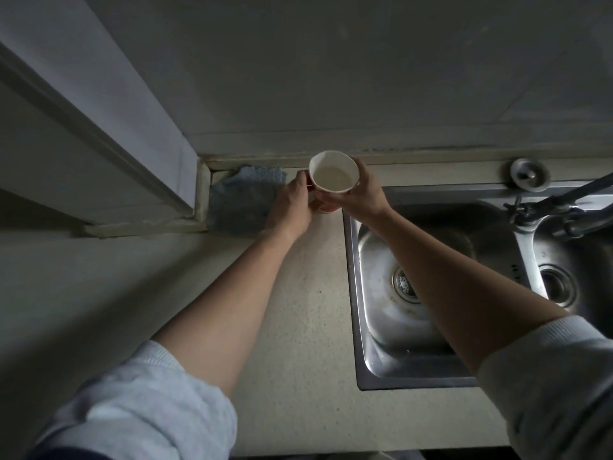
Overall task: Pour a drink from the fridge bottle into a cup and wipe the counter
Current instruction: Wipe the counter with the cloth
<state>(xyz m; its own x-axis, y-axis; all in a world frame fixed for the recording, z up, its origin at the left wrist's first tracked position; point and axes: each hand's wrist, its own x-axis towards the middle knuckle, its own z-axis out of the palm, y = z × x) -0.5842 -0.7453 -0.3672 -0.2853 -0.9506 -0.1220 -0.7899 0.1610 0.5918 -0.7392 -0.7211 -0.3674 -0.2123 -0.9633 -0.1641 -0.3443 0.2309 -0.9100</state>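
Dim kitchen corner, viewed steeply from above. Speckled beige counter (298,327) running from 6 o'clock up to a pale backsplash ledge (431,159) at 12 o'clock. White door frame (99,104) slanting across the 10 o'clock area. Stainless double sink (361,360) set into the counter at 3 o'clock; left basin with strainer drain (405,284), right basin with second drain (557,287). Dark faucet (570,200) reaching in from the right edge at 2 o'clock. Round metal cap (528,173) on the sink deck, at 1 o'clock from the left basin.

White paper cup (334,174) raised above the counter near frame centre, just left of the sink's far-left corner, mouth tilted toward the camera. Pale interior visible; liquid level not determinable. Reddish band partly visible low on the cup wall.

Right hand (361,194) wrapped around the cup from its 4 o'clock side, fingers closed on the wall. Left hand (293,204) at the cup's 8 o'clock side, fingertips touching the wall; firm hold or light contact not determinable.

Blue cloth (242,200) crumpled on the counter in the corner at 9 o'clock from the cup, partly covered by the left hand.

Light grey sleeves (132,410) pushed up on both forearms. Fridge bottle not in view.
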